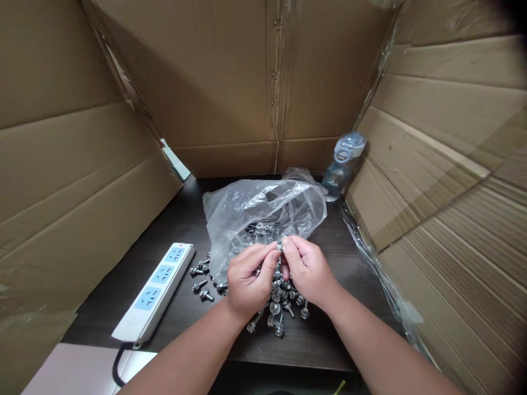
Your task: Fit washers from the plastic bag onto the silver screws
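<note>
My left hand [252,276] and my right hand [307,269] meet over the table, both closed with fingertips on one small metal fastener [279,246]. Its exact shape is partly hidden by the fingers. Under and in front of the hands lies a pile of silver flange bolts [275,308]. A few more bolts [200,285] lie to the left of my left hand. Just beyond the hands is a crumpled clear plastic bag [230,206], its mouth open, with small washers or nuts [260,225] inside.
A white power strip [154,293] lies on the left of the dark table [325,345], its black cable at the near end. A water bottle [343,164] stands at the back right. Cardboard walls [222,82] enclose the back and both sides.
</note>
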Available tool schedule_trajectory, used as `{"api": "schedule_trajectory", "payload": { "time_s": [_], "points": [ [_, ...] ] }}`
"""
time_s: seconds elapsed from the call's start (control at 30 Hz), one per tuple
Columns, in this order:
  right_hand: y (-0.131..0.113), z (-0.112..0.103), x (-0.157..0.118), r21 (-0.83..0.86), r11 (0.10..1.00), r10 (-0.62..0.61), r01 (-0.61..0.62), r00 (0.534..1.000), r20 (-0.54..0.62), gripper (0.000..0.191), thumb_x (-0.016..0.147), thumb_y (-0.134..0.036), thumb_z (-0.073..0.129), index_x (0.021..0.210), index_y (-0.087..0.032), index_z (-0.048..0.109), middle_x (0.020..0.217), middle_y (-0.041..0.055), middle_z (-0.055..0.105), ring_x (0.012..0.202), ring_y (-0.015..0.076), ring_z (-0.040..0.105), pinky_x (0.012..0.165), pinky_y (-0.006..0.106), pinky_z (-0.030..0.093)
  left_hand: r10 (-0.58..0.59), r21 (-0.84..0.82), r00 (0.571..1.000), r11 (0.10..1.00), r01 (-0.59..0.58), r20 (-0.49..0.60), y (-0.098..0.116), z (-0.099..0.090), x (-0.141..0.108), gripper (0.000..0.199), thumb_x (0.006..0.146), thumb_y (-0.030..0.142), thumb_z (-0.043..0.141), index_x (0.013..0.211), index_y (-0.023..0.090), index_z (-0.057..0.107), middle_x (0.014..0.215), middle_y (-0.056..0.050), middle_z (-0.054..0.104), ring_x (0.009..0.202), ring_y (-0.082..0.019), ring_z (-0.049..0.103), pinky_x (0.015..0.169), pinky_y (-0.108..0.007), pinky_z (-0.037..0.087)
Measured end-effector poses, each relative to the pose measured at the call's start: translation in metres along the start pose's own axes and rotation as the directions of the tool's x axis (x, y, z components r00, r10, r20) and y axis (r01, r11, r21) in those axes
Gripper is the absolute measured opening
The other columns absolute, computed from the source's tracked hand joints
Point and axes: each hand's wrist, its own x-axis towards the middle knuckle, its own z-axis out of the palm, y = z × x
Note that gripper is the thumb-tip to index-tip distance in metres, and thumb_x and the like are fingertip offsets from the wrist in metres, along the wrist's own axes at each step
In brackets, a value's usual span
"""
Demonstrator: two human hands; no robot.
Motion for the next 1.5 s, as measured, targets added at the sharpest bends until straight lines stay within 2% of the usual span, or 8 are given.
{"api": "schedule_trajectory", "payload": {
  "time_s": [0.27,0.37,0.5,0.6,0.87,1.1,1.23,1.5],
  "points": [
    [0.0,-0.002,0.006,0.354,0.911,0.171,-0.214,0.974,0.149,0.046,0.091,-0.054,0.047,0.065,-0.016,0.046,0.04,-0.0029,0.049,0.034,0.0088,0.047,0.04,0.019,0.037,-0.06,-0.079,0.998,0.995,0.059,-0.012,-0.002,0.001,-0.001,0.024,0.079,0.004,0.063,0.097,0.016,0.073,0.077,-0.003,0.069,0.068,-0.009,0.063,0.064,-0.02,0.05],
    [0.004,-0.012,0.01,0.443,0.841,0.225,-0.309,0.946,0.233,0.047,0.087,-0.056,0.053,0.063,-0.016,0.046,0.038,-0.0041,0.047,0.03,0.0092,0.045,0.036,0.019,0.036,-0.25,-0.166,0.968,0.955,0.247,0.005,-0.005,0.001,-0.001,0.016,0.08,0.014,0.067,0.094,0.016,0.074,0.073,-0.003,0.068,0.061,-0.008,0.059,0.057,-0.019,0.047],
    [0.009,-0.03,0.012,0.09,0.954,0.238,-0.286,0.904,0.356,0.042,0.086,-0.046,0.058,0.058,-0.015,0.05,0.039,-0.0022,0.051,0.033,0.0084,0.047,0.041,0.019,0.039,-0.703,-0.533,0.691,0.524,0.664,0.169,-0.006,0.001,0.007,0.026,0.08,0.038,0.068,0.088,0.014,0.07,0.065,0.001,0.057,0.041,-0.001,0.038,0.038,-0.015,0.03],
    [0.015,-0.034,0.011,-0.192,0.962,0.263,-0.193,0.84,0.474,0.033,0.085,-0.038,0.06,0.062,-0.014,0.059,0.042,-0.0014,0.054,0.037,0.0081,0.048,0.044,0.019,0.038,-0.796,-0.651,0.481,0.149,0.745,0.368,-0.006,0.0,0.016,0.033,0.077,0.043,0.07,0.084,0.011,0.064,0.064,0.002,0.05,0.04,0.0,0.031,0.034,-0.012,0.022],
    [0.034,-0.03,0.013,-0.351,0.926,0.053,0.14,0.871,0.489,0.021,0.081,-0.033,0.066,0.07,-0.015,0.07,0.057,-0.0004,0.058,0.051,0.0095,0.048,0.048,0.021,0.033,-0.82,-0.69,0.234,-0.245,0.681,0.522,-0.009,-0.004,0.027,0.029,0.091,0.034,0.053,0.088,0.006,0.06,0.071,-0.004,0.053,0.048,-0.004,0.044,0.036,-0.011,0.033],
    [0.019,-0.039,0.015,-0.52,0.809,-0.014,0.275,0.893,0.45,0.016,0.084,-0.026,0.065,0.071,-0.017,0.071,0.071,0.0025,0.06,0.065,0.0124,0.053,0.064,0.026,0.039,-0.852,-0.742,0.188,-0.293,0.602,0.489,-0.01,-0.003,0.029,0.025,0.091,0.024,0.051,0.095,0.002,0.061,0.085,-0.014,0.061,0.07,-0.014,0.061,0.066,-0.026,0.057],
    [0.005,-0.035,0.012,-0.409,0.882,-0.133,0.234,0.956,0.261,0.023,0.089,-0.029,0.059,0.072,-0.017,0.068,0.066,0.0014,0.057,0.063,0.0118,0.052,0.062,0.026,0.04,-0.841,-0.759,0.18,-0.343,0.553,0.511,-0.009,-0.001,0.029,0.027,0.092,0.025,0.048,0.094,0.002,0.061,0.096,-0.019,0.063,0.09,-0.024,0.065,0.083,-0.04,0.057],
    [0.006,-0.013,0.008,-0.359,0.896,-0.231,0.26,0.965,0.123,0.02,0.088,-0.019,0.054,0.103,-0.016,0.067,0.098,0.0083,0.062,0.086,0.0172,0.058,0.078,0.03,0.047,-0.759,-0.706,0.254,-0.353,0.614,0.6,-0.003,0.003,0.023,0.026,0.092,0.025,0.049,0.091,0.006,0.067,0.098,-0.017,0.065,0.097,-0.026,0.065,0.086,-0.042,0.055]
  ]
}}
